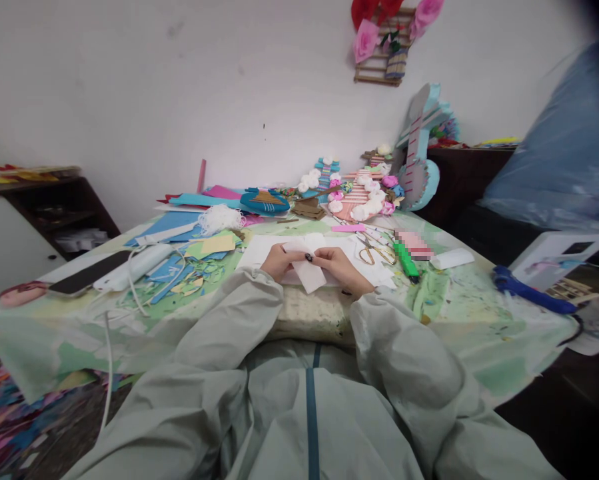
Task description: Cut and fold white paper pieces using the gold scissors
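A folded piece of white paper (309, 275) is held between both hands over the near middle of the table. My left hand (278, 261) is closed on its left side, and my right hand (343, 265) pinches it from the right. Something small and dark (308, 257) shows where the fingertips meet; I cannot make out what it is. Under and behind the hands lie white sheets (253, 248). Gold-handled scissors (374, 252) rest just right of the sheets.
Left are paper scraps (192, 280), a white power strip (132, 268) with a cable and a dark phone (90, 273). A green cutter (405, 260) and a blue glue gun (532, 292) lie right. Paper crafts (362, 193) stand at the back.
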`<control>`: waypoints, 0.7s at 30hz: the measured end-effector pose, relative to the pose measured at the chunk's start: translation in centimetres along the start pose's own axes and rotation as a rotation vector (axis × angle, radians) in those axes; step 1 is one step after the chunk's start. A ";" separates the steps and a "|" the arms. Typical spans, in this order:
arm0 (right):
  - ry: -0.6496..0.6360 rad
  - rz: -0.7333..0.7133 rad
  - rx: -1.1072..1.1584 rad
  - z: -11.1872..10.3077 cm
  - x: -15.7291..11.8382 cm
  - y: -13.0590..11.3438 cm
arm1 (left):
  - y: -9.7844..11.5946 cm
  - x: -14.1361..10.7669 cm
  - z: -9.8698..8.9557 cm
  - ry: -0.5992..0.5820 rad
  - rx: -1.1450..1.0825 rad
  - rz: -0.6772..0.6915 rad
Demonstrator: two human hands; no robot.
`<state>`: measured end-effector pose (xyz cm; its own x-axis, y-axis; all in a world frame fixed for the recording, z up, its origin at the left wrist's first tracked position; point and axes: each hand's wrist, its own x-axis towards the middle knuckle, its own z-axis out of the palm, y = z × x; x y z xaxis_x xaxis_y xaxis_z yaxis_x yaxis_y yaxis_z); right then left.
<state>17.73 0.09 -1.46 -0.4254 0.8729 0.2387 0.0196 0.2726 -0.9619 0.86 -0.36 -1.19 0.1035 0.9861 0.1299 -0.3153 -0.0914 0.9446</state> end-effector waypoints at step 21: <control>0.009 -0.025 -0.126 0.3 0.0 -0.1 | 0.2 -0.1 0.3 0.035 -0.032 0.053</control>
<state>17.52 -0.08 -1.44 -0.4188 0.8687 0.2645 0.1223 0.3426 -0.9315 1.01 -0.52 -0.91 0.0530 0.9842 0.1688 -0.3497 -0.1401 0.9263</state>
